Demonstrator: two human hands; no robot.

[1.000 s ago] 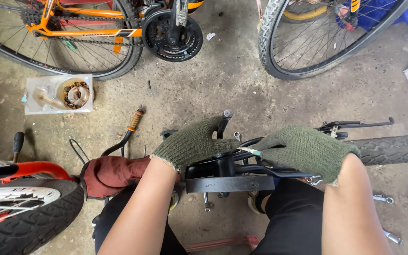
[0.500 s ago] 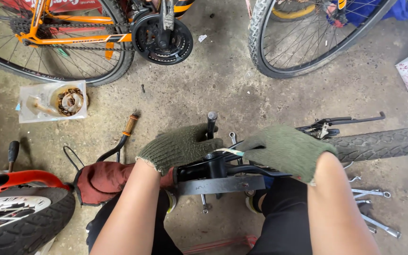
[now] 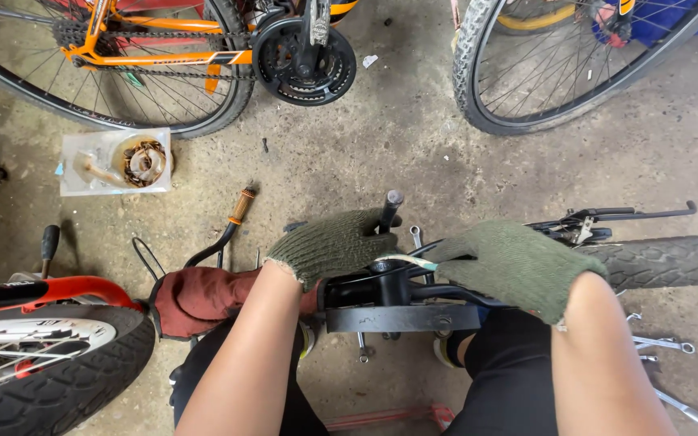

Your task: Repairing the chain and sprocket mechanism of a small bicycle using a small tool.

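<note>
wrenches (image 3: 664,347) and a red rag (image 3: 203,297) flank the black bike frame (image 3: 401,303), lying crosswise, both gloved hands' fingers (image 3: 349,238) curled around it.

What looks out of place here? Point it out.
Nothing looks damaged or spilled. Loose wrenches lie scattered on the concrete floor by the right hand, and the left hand grips a black bicycle part.

Your two hands rest side by side on the bike frame part (image 3: 401,303) before you, a tyre (image 3: 664,260) to its right, spanners (image 3: 664,347) below that, and a small wheel (image 3: 42,363) at your left.
</note>
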